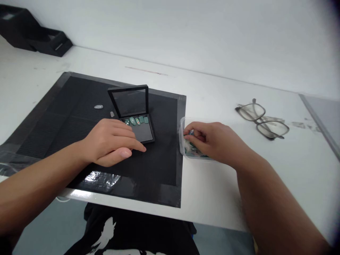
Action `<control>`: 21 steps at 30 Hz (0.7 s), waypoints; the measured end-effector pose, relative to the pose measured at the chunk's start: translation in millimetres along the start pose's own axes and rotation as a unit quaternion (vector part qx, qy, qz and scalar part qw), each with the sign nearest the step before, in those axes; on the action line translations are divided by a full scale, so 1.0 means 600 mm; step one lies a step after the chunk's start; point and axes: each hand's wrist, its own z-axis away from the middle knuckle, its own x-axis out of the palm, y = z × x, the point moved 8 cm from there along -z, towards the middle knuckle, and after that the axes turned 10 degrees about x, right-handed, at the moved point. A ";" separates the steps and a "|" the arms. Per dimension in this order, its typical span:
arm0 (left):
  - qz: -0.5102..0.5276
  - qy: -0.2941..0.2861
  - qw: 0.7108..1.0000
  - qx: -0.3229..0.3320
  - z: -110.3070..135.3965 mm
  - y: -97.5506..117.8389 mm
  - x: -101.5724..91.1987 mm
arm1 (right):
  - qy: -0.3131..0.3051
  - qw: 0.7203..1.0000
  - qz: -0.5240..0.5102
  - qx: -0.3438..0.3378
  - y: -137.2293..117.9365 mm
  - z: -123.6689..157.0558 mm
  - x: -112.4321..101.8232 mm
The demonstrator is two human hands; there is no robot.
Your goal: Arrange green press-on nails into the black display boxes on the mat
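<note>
A black case [149,131] with a clear window in its raised lid stands on the dark mat. Several green press-on nails [132,121] lie in a row along its hinge side; some carry decoration. My left hand [114,141] rests over the case's left front part with its fingers stretched out, hiding that corner. My right hand [212,141] reaches into a clear plastic box [182,141] holding green nails and clear bits. Its thumb and index finger are pinched together at the box's left side; what sits between them, if anything, cannot be made out.
The black mat [159,170] has taped edges. On it lie a clear nail-shaped piece [98,106] and a smaller pale piece [112,114]. Eyeglasses [261,120] lie to the right on the white table [212,198]. A black holder [50,40] stands at the back left.
</note>
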 end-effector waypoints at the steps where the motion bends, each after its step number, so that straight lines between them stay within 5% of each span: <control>1: -0.001 0.004 1.000 0.005 0.000 0.001 -0.001 | 0.001 1.000 -0.013 0.001 0.002 0.000 -0.002; 10: -0.002 0.021 0.999 0.037 0.001 0.005 -0.004 | -0.072 0.970 -0.233 -0.009 0.011 0.006 0.000; 17: 0.000 0.013 1.000 0.013 0.001 0.001 -0.003 | -0.058 0.975 -0.214 0.021 0.022 0.004 -0.002; 21: 0.001 0.020 0.999 0.031 0.000 0.005 -0.005 | -0.056 0.956 -0.288 0.015 0.023 0.003 -0.008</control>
